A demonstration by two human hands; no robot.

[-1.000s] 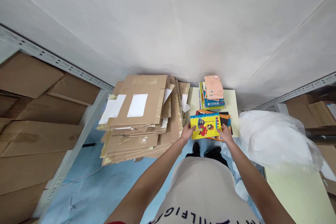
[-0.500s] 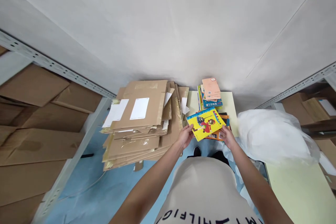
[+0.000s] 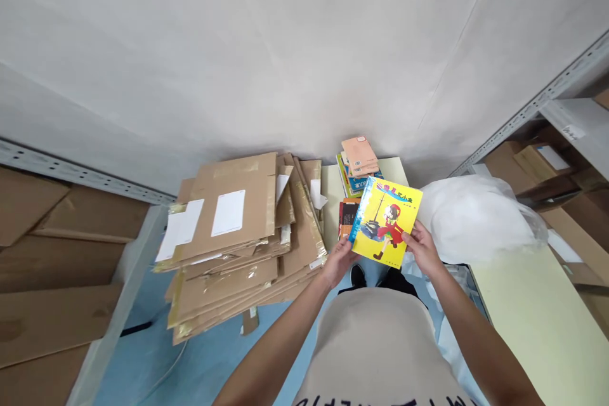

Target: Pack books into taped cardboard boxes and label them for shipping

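A yellow book (image 3: 387,222) with a blue spine and a cartoon figure in red on its cover is held up in front of me, cover facing me. My left hand (image 3: 339,261) grips its lower left corner by the spine. On the right edge, my right hand (image 3: 421,247) has its thumb over the cover. Behind the book, an orange and dark book (image 3: 349,216) lies partly hidden on a pale yellow table (image 3: 333,186). Farther back stands a stack of books with pink booklets (image 3: 360,155) on top.
Flattened cardboard boxes (image 3: 238,203) are piled high at the left. A white plastic-wrapped bundle (image 3: 476,216) sits on the right, by another pale yellow tabletop (image 3: 537,311). Shelves with cartons (image 3: 61,266) flank both sides; a wall closes the back.
The yellow book has been raised and turned more upright, its cover now facing me squarely. Both hands keep hold of it. My view has swung a little to the right.
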